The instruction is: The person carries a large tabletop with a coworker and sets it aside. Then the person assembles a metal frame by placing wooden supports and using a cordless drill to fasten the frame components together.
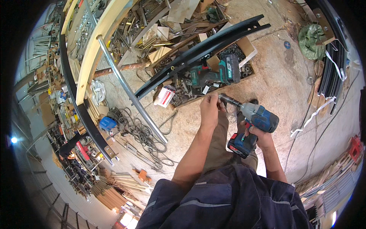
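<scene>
My right hand is wrapped round the handle of a blue and grey cordless impact wrench, which has a black and red battery at its base. A dark socket sticks out of the wrench toward the left. At the socket's front end, the fingers of my left hand are pinched together. Whatever lies between them is too small and too hidden to name. Just beyond my hands a green and black cordless power tool lies on a wooden box of metal hardware.
A black steel rail lies slanting across the box. Beside it stands a white and red carton. To the left are a metal pipe, a yellow beam and coiled cables. Black strips with white straps lie at the right.
</scene>
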Demonstrator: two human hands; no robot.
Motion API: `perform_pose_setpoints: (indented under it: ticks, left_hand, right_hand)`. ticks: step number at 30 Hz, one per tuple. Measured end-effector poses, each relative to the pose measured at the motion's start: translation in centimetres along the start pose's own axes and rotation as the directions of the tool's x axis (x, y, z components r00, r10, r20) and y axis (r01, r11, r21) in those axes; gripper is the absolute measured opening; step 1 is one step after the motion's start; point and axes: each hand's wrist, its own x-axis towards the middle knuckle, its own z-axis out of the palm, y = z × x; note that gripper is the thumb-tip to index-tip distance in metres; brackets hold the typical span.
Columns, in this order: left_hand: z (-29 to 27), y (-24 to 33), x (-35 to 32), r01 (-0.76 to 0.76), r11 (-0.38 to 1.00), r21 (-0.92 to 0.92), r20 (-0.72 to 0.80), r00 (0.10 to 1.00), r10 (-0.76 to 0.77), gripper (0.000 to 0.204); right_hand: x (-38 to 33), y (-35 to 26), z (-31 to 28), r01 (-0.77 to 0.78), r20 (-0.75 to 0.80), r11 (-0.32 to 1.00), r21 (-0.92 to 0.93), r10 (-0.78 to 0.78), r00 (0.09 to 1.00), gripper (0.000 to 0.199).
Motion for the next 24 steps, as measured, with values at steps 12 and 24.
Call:
perform_pose_setpoints:
  ticks: [12,24]
  left_hand:
    - [-10.8,-0.5,3.4,-0.028,0.970,0.243,-0.190,0.979,0.076,0.029]
    - [-15.8,-3.3,2.0,0.013,0.908,0.419,-0.200,0.977,0.078,0.032]
  right_hand:
    - [-0.3,0.2,-0.2,0.025,-0.164,0.998,0.051,-0.016,0.986,0.041]
    - [0.5,2.8,1.4,-0.100,-0.112,0.990,-0.099,0.089,0.990,0.036]
